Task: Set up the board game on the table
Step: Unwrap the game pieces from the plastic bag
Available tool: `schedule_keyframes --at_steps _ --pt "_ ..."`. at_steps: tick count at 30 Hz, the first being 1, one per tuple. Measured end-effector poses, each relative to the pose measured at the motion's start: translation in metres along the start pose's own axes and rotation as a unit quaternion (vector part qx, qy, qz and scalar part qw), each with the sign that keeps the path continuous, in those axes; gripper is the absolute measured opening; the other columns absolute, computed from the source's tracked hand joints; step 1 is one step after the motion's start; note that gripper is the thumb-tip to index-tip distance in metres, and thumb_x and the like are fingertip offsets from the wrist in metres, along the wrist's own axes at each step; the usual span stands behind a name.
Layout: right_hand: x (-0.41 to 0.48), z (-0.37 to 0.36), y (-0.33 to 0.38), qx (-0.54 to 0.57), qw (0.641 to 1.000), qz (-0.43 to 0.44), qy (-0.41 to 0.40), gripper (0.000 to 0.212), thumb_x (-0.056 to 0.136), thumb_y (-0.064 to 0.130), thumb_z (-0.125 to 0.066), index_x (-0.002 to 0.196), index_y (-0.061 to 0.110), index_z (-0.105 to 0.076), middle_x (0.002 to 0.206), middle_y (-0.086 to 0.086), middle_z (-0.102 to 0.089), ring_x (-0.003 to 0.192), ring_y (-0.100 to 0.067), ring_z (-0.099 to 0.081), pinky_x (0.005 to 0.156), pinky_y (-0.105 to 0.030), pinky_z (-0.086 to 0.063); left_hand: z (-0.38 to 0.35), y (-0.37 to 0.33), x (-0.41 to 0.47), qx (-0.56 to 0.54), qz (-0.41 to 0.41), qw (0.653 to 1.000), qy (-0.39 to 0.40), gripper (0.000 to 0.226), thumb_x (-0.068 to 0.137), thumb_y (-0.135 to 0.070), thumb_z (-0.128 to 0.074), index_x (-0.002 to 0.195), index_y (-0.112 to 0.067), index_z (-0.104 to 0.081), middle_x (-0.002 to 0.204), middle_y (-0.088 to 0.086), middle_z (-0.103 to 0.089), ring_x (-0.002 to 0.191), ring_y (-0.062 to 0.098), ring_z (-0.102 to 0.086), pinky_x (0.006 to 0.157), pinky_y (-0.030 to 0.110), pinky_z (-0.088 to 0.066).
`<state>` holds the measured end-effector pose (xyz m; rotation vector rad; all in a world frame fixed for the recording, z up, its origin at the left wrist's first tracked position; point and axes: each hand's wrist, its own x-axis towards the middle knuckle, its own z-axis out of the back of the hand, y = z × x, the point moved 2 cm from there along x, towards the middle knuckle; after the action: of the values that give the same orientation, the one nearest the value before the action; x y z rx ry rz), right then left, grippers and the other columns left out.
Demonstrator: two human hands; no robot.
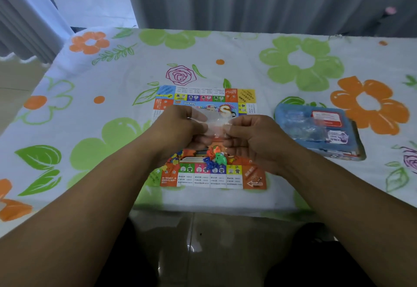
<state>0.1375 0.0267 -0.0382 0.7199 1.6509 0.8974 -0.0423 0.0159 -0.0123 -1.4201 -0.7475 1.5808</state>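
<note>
Game board (201, 179) lies beneath left hand (180, 130) and right hand (253, 139), both pinching clear bag (214, 121).

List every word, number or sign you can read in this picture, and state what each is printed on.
"S": large letter at the centre of the colourful square paper game board.
Left-pointing arrow: on the board's orange near-right corner square.
Small print in the board's edge squares: too blurred to read.
Red label on the blue cardboard game box: blurred, unreadable.
Clear plastic bag pinched by left hand and right hand: no print seen.
</note>
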Motion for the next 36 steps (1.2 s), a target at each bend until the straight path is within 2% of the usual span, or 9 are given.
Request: schedule_keyframes --at_steps 3,6,12,19,22,26,31,33,36 --pt "-0.004 0.016 0.001 0.013 1.000 0.000 -0.022 0.008 0.090 0.002 -0.069 0.095 0.005 -0.064 0.077 -0.012 -0.069 0.065 -0.018 -0.067 0.061 -0.032 -0.059 -0.018 -0.001 0.007 -0.011 0.004 1.000 0.000 0.011 0.096 0.003 -0.057 0.103 -0.004 -0.061 0.082 0.019 -0.070 0.074 0.024 -0.071 0.072 0.038 -0.063" --pt "-0.010 0.030 0.002 0.014 0.999 0.007 -0.050 0.011 0.088 -0.002 -0.070 0.088 0.006 -0.063 0.078 -0.015 -0.069 0.063 -0.017 -0.066 0.058 -0.031 -0.059 -0.038 -0.006 0.013 -0.028 0.004 1.000 0.003 0.014 0.095 0.003 -0.058 0.107 -0.004 -0.062 0.083 0.017 -0.071 0.072 0.022 -0.071 0.061 0.029 -0.060" --pt "-0.014 0.066 0.010 0.030 0.991 0.042 -0.126 0.011 0.089 -0.002 -0.069 0.096 0.002 -0.062 0.071 -0.011 -0.068 0.061 -0.019 -0.066 0.059 -0.029 -0.059 -0.080 -0.020 0.022 -0.065 -0.013 0.998 0.014 0.019 0.095 0.002 -0.059 0.113 -0.003 -0.056 0.088 0.018 -0.075 0.068 0.020 -0.069 0.059 0.027 -0.059" --pt "-0.021 0.127 0.031 -0.012 0.954 0.081 -0.288 0.004 0.090 -0.002 -0.067 0.088 0.000 -0.064 0.070 -0.013 -0.064 0.059 -0.021 -0.062 0.053 -0.028 -0.059 -0.118 -0.032 0.033 -0.107 -0.002 0.994 0.017 0.030 0.094 0.005 -0.059 0.123 0.002 -0.049 0.091 0.023 -0.070 0.067 0.024 -0.062 0.058 0.027 -0.056" --pt "-0.024 0.156 0.032 -0.082 0.932 0.083 -0.342 0.003 0.089 0.000 -0.066 0.089 0.001 -0.063 0.072 -0.017 -0.065 0.052 -0.022 -0.060 0.050 -0.028 -0.047 -0.129 -0.032 0.036 -0.076 -0.006 0.996 0.034 0.027 0.094 0.003 -0.060 0.120 0.002 -0.053 0.092 0.022 -0.071 0.071 0.024 -0.063 0.063 0.031 -0.056" --pt "-0.021 0.166 0.026 -0.112 0.924 0.078 -0.358 0.006 0.090 -0.003 -0.064 0.087 0.001 -0.061 0.076 -0.020 -0.063 0.052 -0.023 -0.056 0.059 -0.037 -0.052 -0.143 -0.028 0.041 -0.015 -0.020 0.999 0.046 0.020 0.092 0.001 -0.062 0.112 -0.001 -0.060 0.101 0.021 -0.073 0.078 0.023 -0.068 0.073 0.036 -0.060" --pt "-0.019 0.166 0.024 -0.155 0.926 0.080 -0.333 0.009 0.090 0.005 -0.068 0.085 -0.003 -0.067 0.069 -0.013 -0.063 0.055 -0.018 -0.055 0.050 -0.029 -0.047 -0.158 -0.022 0.048 0.074 -0.069 0.994 0.035 0.012 0.091 -0.008 -0.068 0.102 -0.011 -0.068 0.101 0.010 -0.073 0.092 0.023 -0.069 0.085 0.043 -0.060" --pt "-0.020 0.167 0.026 -0.183 0.924 0.078 -0.327 0.015 0.090 0.005 -0.066 0.076 0.003 -0.069 0.068 -0.007 -0.062 0.055 -0.016 -0.052 0.049 -0.025 -0.044 -0.160 -0.021 0.051 0.104 -0.089 0.990 0.030 0.015 0.090 -0.010 -0.069 0.105 -0.013 -0.069 0.099 0.004 -0.071 0.092 0.021 -0.067 0.083 0.037 -0.059" --pt "-0.022 0.180 0.030 -0.203 0.909 0.069 -0.357 0.018 0.093 0.004 -0.057 0.084 0.008 -0.072 0.078 0.000 -0.063 0.065 -0.015 -0.055 0.052 -0.024 -0.048 -0.163 -0.020 0.051 0.162 -0.133 0.977 0.029 0.021 0.093 -0.013 -0.066 0.113 -0.018 -0.067 0.106 -0.007 -0.065 0.090 0.011 -0.061 0.067 0.014 -0.047"
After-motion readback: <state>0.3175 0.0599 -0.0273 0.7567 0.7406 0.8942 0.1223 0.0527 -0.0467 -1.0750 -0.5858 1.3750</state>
